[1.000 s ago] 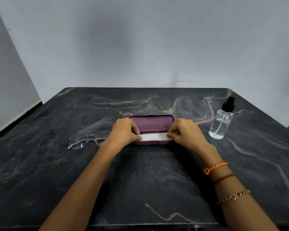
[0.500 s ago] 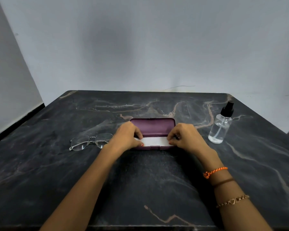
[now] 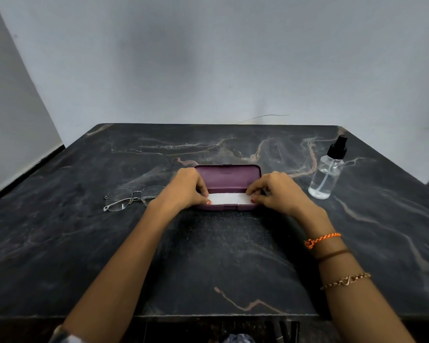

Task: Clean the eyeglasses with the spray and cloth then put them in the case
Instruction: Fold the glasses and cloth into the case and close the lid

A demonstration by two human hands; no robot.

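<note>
Both hands [image 3: 187,188] curled, fingers [image 3: 254,193] pinching cloth [image 3: 227,198]

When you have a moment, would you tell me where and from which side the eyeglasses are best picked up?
I would pinch the eyeglasses at the bridge between the two lenses, coming from above with the left hand, which is nearest. They lie flat on the table to the left of the case, so the thin metal bridge is exposed and gripping it likely keeps fingers off the glass.

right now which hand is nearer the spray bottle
Right. The right hand is at the case's right end, close beside the bottle; the left hand is at the far end.
</note>
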